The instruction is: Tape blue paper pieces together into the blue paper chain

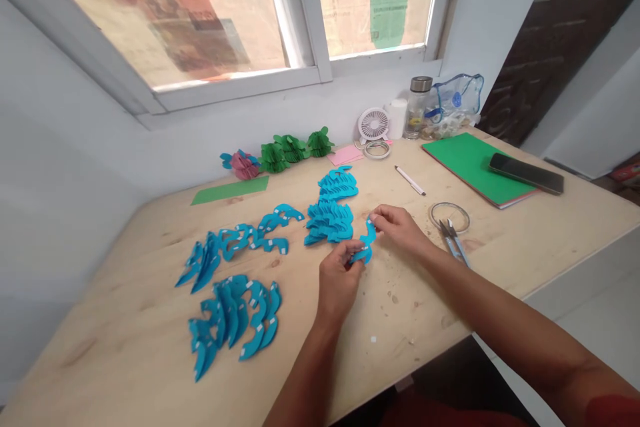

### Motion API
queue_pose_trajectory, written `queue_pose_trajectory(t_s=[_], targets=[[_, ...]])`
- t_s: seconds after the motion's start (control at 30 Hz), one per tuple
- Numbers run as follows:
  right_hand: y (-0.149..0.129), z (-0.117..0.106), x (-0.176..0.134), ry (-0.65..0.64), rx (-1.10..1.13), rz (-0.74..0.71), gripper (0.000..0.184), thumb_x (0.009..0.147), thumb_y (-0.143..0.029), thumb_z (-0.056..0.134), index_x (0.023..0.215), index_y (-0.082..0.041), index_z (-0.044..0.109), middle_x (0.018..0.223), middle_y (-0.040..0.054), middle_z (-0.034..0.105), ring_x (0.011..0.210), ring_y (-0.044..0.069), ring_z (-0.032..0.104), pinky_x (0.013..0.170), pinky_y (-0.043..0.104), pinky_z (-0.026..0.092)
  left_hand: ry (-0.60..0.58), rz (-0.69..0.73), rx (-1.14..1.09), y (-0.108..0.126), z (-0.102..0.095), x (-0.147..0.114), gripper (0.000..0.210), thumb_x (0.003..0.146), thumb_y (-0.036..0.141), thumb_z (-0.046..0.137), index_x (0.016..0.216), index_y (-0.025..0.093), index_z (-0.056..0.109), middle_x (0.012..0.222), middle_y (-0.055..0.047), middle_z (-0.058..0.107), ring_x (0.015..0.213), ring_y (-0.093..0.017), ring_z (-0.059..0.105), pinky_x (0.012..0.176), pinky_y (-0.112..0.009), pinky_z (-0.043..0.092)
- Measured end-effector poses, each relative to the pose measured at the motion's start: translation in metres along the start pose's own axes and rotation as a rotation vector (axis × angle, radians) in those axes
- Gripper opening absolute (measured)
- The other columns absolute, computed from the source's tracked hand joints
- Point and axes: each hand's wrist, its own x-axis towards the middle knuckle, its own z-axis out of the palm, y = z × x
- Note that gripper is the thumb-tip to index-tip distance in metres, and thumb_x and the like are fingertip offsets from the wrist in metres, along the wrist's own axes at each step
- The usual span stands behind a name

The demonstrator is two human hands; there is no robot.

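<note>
A wavy blue paper cutout (pixel 369 235) is stretched between my two hands over the table. My left hand (pixel 341 280) pinches its lower end, near a small white tab. At the upper end, my right hand (pixel 399 225) pinches it between thumb and finger. Just left of the hands stands a fanned stack of blue paper pieces (pixel 330 220), with another blue stack (pixel 338 183) behind it. Further left lie blue cutouts with white tabs (pixel 245 240), and nearer the front is a second group of tabbed cutouts (pixel 235 313).
Scissors (pixel 454 243) and a tape roll (pixel 433 217) lie right of my right hand. Behind are a pen (pixel 410 181), a green sheet (pixel 470 163) with a phone (pixel 525 173), a small fan (pixel 374 124) and a bottle (pixel 416 110). Green paper ornaments (pixel 290 149) line the wall.
</note>
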Motion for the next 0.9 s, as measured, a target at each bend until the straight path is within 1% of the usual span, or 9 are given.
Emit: queue_pose_trajectory(t_s=[0.07, 0.13, 0.17, 0.2, 0.23, 0.33, 0.43, 0.57, 0.9], targets=[[-0.010, -0.015, -0.003, 0.030, -0.079, -0.051, 0.014, 0.074, -0.032, 0.058, 0.072, -0.019, 0.063, 0.068, -0.0005, 0.061, 0.065, 0.014, 0.052, 0.060, 0.026, 0.036, -0.002, -0.037, -0.049, 0.001, 0.000, 0.002, 0.019, 0.062, 0.013, 0.060, 0.079, 0.016, 0.065, 0.072, -0.002, 0.068, 0.056, -0.013, 0.061, 0.052, -0.024, 0.048], [-0.016, -0.037, -0.006, 0.073, -0.155, -0.094, 0.013, 0.075, -0.030, 0.058, 0.079, -0.020, 0.065, 0.080, 0.0017, 0.066, 0.076, 0.016, 0.056, 0.065, 0.026, 0.038, 0.004, -0.077, -0.103, 0.003, 0.000, 0.004, 0.017, 0.061, 0.018, 0.064, 0.078, 0.015, 0.063, 0.070, -0.002, 0.067, 0.049, -0.011, 0.058, 0.046, -0.023, 0.046], [-0.016, -0.050, -0.009, 0.119, -0.274, -0.130, 0.015, 0.077, -0.031, 0.056, 0.081, -0.020, 0.065, 0.080, 0.0024, 0.067, 0.074, 0.017, 0.057, 0.063, 0.026, 0.039, 0.007, -0.093, -0.125, 0.005, 0.000, 0.004, 0.017, 0.061, 0.019, 0.065, 0.077, 0.015, 0.063, 0.070, -0.002, 0.067, 0.047, -0.011, 0.057, 0.045, -0.022, 0.046], [-0.013, -0.064, -0.012, 0.149, -0.378, -0.136, 0.017, 0.079, -0.031, 0.054, 0.083, -0.020, 0.065, 0.079, 0.0032, 0.067, 0.073, 0.017, 0.058, 0.063, 0.027, 0.040, 0.010, -0.106, -0.146, 0.007, 0.000, 0.004, 0.018, 0.060, 0.020, 0.066, 0.077, 0.014, 0.063, 0.069, -0.001, 0.066, 0.046, -0.010, 0.056, 0.044, -0.022, 0.045], [-0.008, -0.077, -0.015, 0.175, -0.465, -0.126, 0.019, 0.080, -0.031, 0.052, 0.085, -0.019, 0.066, 0.079, 0.0040, 0.068, 0.071, 0.017, 0.058, 0.063, 0.028, 0.041, 0.014, -0.116, -0.163, 0.008, 0.000, 0.003, 0.019, 0.059, 0.020, 0.067, 0.077, 0.014, 0.063, 0.069, -0.001, 0.066, 0.045, -0.010, 0.056, 0.043, -0.022, 0.045], [0.015, -0.114, -0.026, 0.238, -0.752, -0.016, 0.024, 0.080, -0.030, 0.048, 0.088, -0.019, 0.067, 0.084, 0.0054, 0.071, 0.072, 0.018, 0.061, 0.064, 0.029, 0.043, 0.021, -0.132, -0.201, 0.012, 0.000, 0.002, 0.020, 0.058, 0.018, 0.067, 0.078, 0.014, 0.063, 0.070, -0.001, 0.067, 0.046, -0.009, 0.056, 0.043, -0.021, 0.044], [0.037, -0.135, -0.038, 0.277, -0.853, 0.054, 0.024, 0.078, -0.028, 0.048, 0.085, -0.018, 0.069, 0.086, 0.0074, 0.071, 0.076, 0.021, 0.061, 0.066, 0.031, 0.042, 0.017, -0.143, -0.220, 0.013, 0.001, 0.001, 0.021, 0.058, 0.017, 0.068, 0.078, 0.014, 0.064, 0.069, -0.001, 0.067, 0.045, -0.009, 0.055, 0.042, -0.021, 0.045], [0.048, -0.143, -0.047, 0.251, -0.921, 0.108, 0.024, 0.076, -0.026, 0.047, 0.083, -0.020, 0.070, 0.083, 0.0057, 0.071, 0.073, 0.020, 0.061, 0.063, 0.030, 0.040, 0.020, -0.156, -0.226, 0.012, 0.002, 0.001, 0.020, 0.057, 0.015, 0.068, 0.076, 0.014, 0.064, 0.067, 0.000, 0.067, 0.044, -0.008, 0.054, 0.042, -0.020, 0.044], [0.054, -0.141, -0.048, 0.172, -0.989, 0.158, 0.024, 0.078, -0.028, 0.047, 0.080, -0.023, 0.070, 0.079, 0.0035, 0.069, 0.071, 0.019, 0.059, 0.059, 0.027, 0.037, 0.033, -0.162, -0.216, 0.013, 0.003, 0.000, 0.017, 0.058, 0.015, 0.068, 0.075, 0.014, 0.066, 0.068, -0.001, 0.068, 0.045, -0.008, 0.055, 0.043, -0.020, 0.044]])
